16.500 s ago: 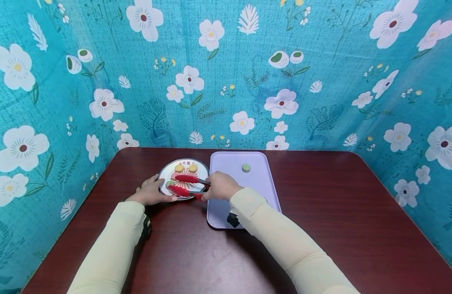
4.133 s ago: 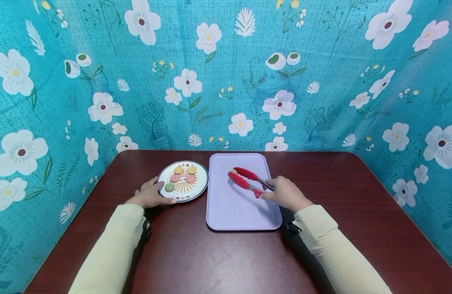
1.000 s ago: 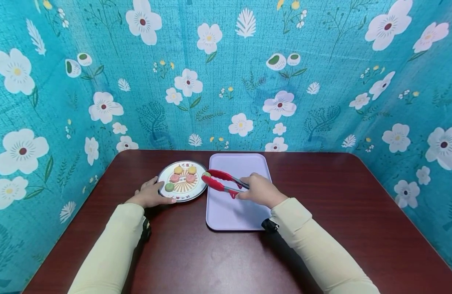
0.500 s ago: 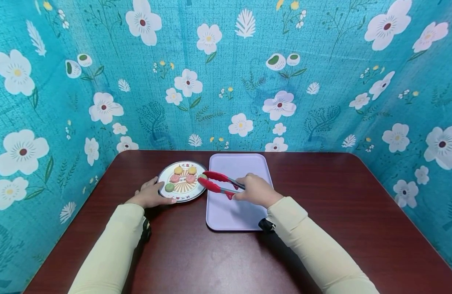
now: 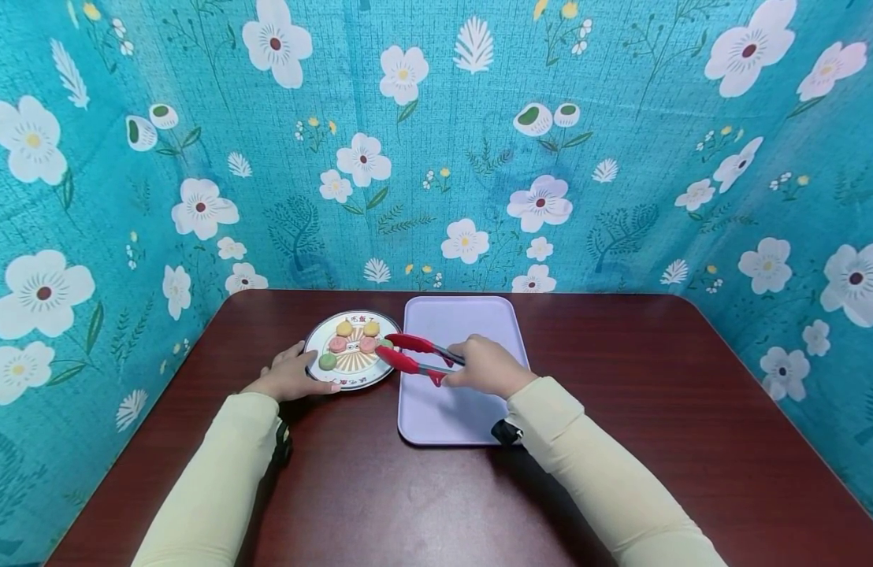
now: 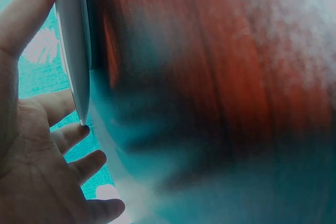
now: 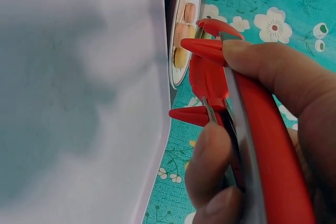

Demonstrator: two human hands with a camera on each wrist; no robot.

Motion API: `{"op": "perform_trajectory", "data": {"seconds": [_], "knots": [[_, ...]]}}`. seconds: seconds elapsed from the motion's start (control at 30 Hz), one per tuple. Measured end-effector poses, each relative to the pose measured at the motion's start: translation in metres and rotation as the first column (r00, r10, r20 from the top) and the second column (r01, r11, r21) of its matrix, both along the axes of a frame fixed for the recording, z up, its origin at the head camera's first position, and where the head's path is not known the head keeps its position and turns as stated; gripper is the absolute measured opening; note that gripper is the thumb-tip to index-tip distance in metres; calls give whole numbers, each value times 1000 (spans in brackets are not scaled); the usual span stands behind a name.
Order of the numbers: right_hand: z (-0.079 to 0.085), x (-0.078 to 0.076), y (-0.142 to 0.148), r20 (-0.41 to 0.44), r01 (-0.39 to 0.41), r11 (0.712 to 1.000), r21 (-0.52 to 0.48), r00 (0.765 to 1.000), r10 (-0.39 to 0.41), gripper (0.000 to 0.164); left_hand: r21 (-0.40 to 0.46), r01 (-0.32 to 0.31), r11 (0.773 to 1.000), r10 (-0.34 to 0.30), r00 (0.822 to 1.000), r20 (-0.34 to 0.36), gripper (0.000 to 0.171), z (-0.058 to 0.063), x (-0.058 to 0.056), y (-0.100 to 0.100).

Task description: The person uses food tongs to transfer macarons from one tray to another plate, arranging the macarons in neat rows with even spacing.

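Note:
Along the near left rim of the white plate (image 5: 371, 378), my left hand (image 5: 289, 376) rests with its fingers spread and mostly straight. My right hand (image 5: 488, 366) grips red-tipped kitchen tongs (image 5: 401, 361), their tips at the plate's right side. Between those tips sits a green macaron (image 5: 385, 343), partly hidden; whether it touches the plate I cannot tell. On the plate lie another green macaron (image 5: 327, 361), two pink macarons, one being a pink macaron (image 5: 368, 345), and two yellow macarons, one being a yellow macaron (image 5: 371, 328).
A lilac tray (image 5: 451, 417) stands just right of the plate, under my right hand. Both are on a dark red-brown table (image 5: 621, 370). A flowered turquoise cloth (image 5: 436, 157) hangs behind and at the sides.
The green macaron that lay on the tray was taken up in the tongs. My right hand has carried it left, to the plate's right side. My left hand stays at the rim.

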State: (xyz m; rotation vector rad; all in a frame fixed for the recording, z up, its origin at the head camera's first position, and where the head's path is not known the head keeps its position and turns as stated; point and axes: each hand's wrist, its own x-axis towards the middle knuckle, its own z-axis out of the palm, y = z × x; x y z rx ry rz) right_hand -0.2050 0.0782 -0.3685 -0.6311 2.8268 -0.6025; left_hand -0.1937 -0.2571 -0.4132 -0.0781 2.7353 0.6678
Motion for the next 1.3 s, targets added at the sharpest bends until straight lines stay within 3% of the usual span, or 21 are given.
{"op": "perform_trajectory", "data": {"seconds": [0.87,1.1,1.3], "knots": [[-1,-1,-15,22,-46,999,-5,999,46,41,7,-5,1000,5,1000,5,106,-1,-1,-1],[-4,-2,-19,46,-62,998,-10,997,63,24,7,-5,1000,5,1000,5,105,-1,0,0],[-7,-2,-22,51,-72,997,-11,996,73,20,6,0,1000,0,1000,4,105,-1,-1,-1]]}}
